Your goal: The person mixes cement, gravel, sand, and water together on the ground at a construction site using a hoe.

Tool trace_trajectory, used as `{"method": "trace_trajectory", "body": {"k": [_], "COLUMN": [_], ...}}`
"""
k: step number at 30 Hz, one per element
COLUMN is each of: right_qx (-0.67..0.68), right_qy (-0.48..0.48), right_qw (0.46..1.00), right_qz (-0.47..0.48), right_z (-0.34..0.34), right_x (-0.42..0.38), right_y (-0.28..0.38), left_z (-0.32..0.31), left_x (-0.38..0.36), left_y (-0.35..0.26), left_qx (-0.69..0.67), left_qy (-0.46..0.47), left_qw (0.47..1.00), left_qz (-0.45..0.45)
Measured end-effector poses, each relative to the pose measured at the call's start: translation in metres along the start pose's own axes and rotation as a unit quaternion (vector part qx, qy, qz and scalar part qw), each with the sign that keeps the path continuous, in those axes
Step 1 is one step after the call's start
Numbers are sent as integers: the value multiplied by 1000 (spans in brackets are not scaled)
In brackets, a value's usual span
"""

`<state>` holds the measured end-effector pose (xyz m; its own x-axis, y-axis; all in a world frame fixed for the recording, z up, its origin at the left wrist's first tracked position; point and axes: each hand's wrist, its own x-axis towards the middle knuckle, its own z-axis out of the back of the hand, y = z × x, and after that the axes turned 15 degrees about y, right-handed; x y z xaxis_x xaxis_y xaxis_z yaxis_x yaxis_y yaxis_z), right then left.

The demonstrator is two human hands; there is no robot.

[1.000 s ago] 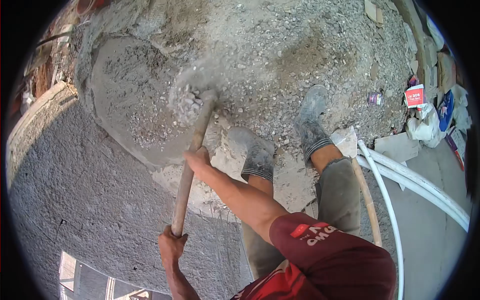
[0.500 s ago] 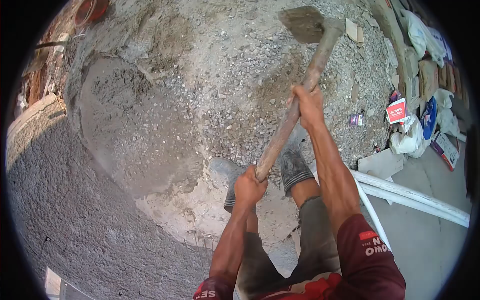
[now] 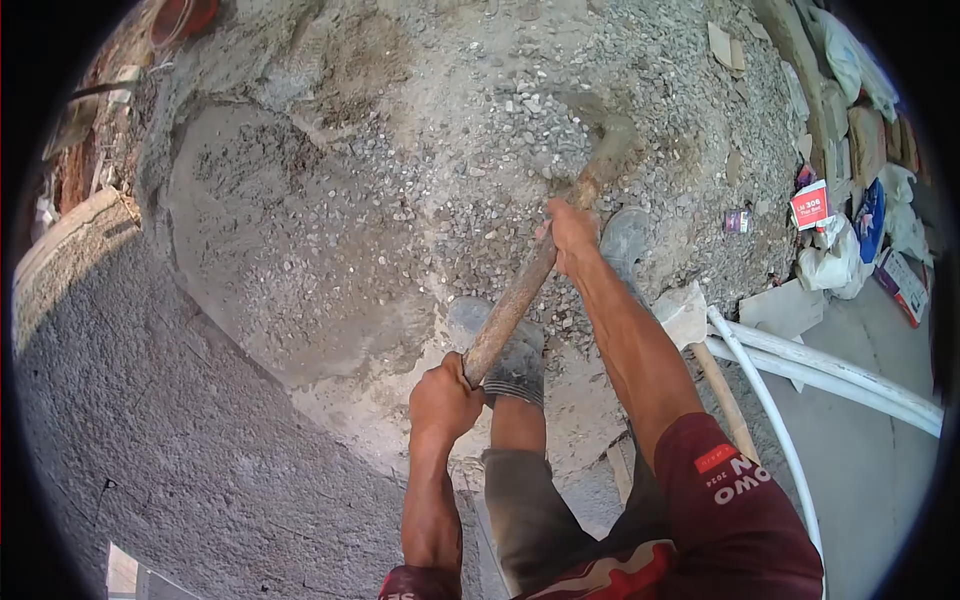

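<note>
Both hands grip a hoe by its long wooden handle (image 3: 512, 310), which slants up to the right. My left hand (image 3: 445, 400) is wrapped round the lower end, close to my body. Farther up, my right hand (image 3: 572, 237) is closed round the shaft. The hoe's head (image 3: 612, 140) is down in the heap of grey gravel (image 3: 520, 190), and its blade is mostly hidden. To the left of the gravel lies a wet grey patch of mix (image 3: 235, 165).
My boots (image 3: 517, 365) stand at the gravel's near edge. White pipes (image 3: 840, 375) lie on the right, below plastic bags (image 3: 830, 262) and a red-and-white box (image 3: 810, 205). A rough grey slope (image 3: 180, 430) fills the left. A red bucket (image 3: 185, 20) is at upper left.
The hoe's blade has come down from above the gravel into it. Both hands have moved left with the handle, the right one also lower on my right side, nearer the feet.
</note>
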<state>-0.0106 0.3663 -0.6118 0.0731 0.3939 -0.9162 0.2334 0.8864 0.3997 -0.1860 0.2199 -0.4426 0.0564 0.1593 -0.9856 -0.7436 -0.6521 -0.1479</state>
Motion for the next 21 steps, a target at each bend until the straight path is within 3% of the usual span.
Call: {"method": "trace_trajectory", "body": {"k": [3,5,7,8,10,12,14,16,17,21], "right_qx": [66,30,14,-1,-136,-208,-151,-117,-116,-88], "right_qy": [41,36,96,137,192,235,268,292,272,155], "right_qw": [997,998,993,983,964,937,935,935,951,979], "right_qz": [-17,-48,-70,-123,-124,-155,-177,-163,-90,104], "right_z": [-25,-65,-111,-133,-169,-182,-167,-133,-115,-15], "right_x": [-30,-63,-89,-105,-140,-191,-239,-233,-221,-134], "right_y": [-52,-90,-155,-181,-239,-248,-225,-202,-192,-83], "left_z": [10,-3,-22,-33,-62,-94,-132,-144,-149,-136], "left_x": [-39,-70,-101,-117,-153,-184,-203,-180,-167,-46], "left_y": [42,83,134,157,192,220,250,245,240,122], "left_qx": [55,9,-52,-46,-100,-85,-82,-109,-133,-143], "left_qy": [-23,-35,-66,-79,-126,-142,-152,-147,-142,-70], "left_qw": [998,997,990,981,970,959,950,964,972,986], "left_qz": [28,66,114,169,184,230,260,191,129,-49]}}
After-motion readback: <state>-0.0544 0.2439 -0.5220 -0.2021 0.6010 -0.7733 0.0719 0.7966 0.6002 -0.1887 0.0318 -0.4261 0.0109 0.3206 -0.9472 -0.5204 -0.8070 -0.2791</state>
